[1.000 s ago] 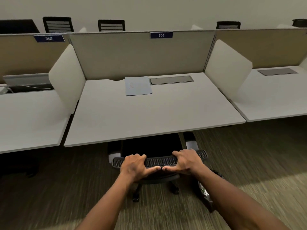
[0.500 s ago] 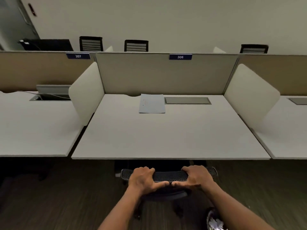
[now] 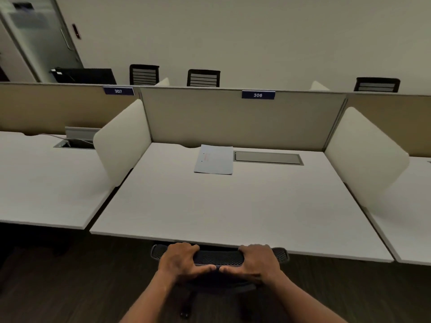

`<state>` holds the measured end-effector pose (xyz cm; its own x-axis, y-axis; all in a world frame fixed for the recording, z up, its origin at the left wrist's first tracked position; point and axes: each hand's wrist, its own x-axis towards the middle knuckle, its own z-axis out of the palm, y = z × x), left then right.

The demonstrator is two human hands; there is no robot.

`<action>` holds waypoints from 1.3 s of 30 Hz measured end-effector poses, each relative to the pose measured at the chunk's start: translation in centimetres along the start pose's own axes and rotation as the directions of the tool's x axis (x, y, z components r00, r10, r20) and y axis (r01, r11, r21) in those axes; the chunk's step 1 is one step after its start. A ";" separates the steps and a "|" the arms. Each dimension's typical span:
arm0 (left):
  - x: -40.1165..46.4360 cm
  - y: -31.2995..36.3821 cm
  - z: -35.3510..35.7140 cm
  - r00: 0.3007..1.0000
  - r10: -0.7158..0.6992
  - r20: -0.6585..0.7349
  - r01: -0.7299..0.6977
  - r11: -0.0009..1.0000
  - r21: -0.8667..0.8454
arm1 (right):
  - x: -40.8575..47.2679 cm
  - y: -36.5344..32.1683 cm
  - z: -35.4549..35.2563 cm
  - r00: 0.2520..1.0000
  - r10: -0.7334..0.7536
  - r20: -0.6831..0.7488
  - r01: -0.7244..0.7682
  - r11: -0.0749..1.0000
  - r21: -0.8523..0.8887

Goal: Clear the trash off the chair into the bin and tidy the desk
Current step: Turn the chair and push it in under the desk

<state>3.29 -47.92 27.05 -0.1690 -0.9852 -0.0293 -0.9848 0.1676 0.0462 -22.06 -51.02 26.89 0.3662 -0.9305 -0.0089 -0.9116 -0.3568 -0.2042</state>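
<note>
Chair [image 3: 219,257] mostly hidden under near edge of desk [image 3: 233,206]; only mesh back top seen, seat not visible. Left hand [image 3: 180,262] and right hand [image 3: 257,262] curled over back top, thumbs nearly meeting. Paper sheet [image 3: 214,159] lies flat at far centre of desk, print unreadable. Since earlier frame: chair pushed further under desk, crumpled trash at near right no longer in view

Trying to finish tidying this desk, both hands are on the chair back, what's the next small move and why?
Probably let go of the chair. Both the left hand and right hand grip the top of the mesh chair back, which already sits against the front edge of desk 306. One sheet of paper lies on the desk.
</note>
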 end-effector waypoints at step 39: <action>1.9 -4.8 -1.5 0.985 0.116 0.124 -0.093 0.979 -0.182 | 1.6 -2.7 -1.4 0.976 0.074 0.206 -0.090 0.993 0.071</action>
<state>7.73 -50.66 28.30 -0.2861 -0.9468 -0.1474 -0.9410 0.2486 0.2297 -19.30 -51.70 28.75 0.3285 -0.9172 -0.2253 -0.9254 -0.2648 -0.2711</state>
